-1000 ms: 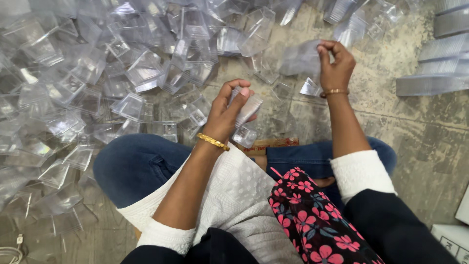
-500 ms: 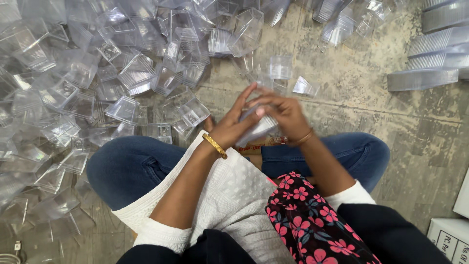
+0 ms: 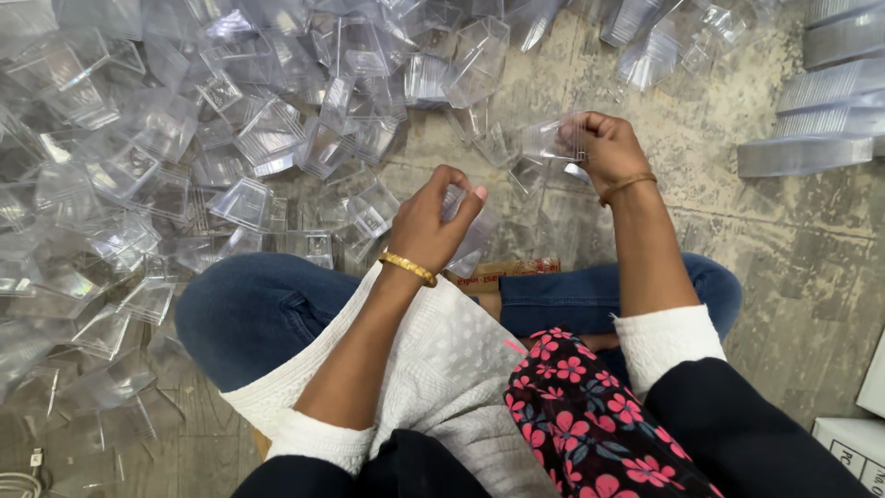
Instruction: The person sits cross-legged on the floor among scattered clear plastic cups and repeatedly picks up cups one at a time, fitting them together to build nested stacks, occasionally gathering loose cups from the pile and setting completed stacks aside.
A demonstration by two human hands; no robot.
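We see a flat brown cardboard piece (image 3: 505,273) with a red printed strip lying on the floor between the knees, just under the clear container held in our left hand (image 3: 433,221). At the lower right edge stand two white cartons: a white box (image 3: 843,443) with dark lettering on its side, cut off by the frame, and above it the corner of a second white box (image 3: 873,378). Along the upper right lie nested stacks of clear plastic trays (image 3: 811,152), packed tightly into long grey-looking bars.
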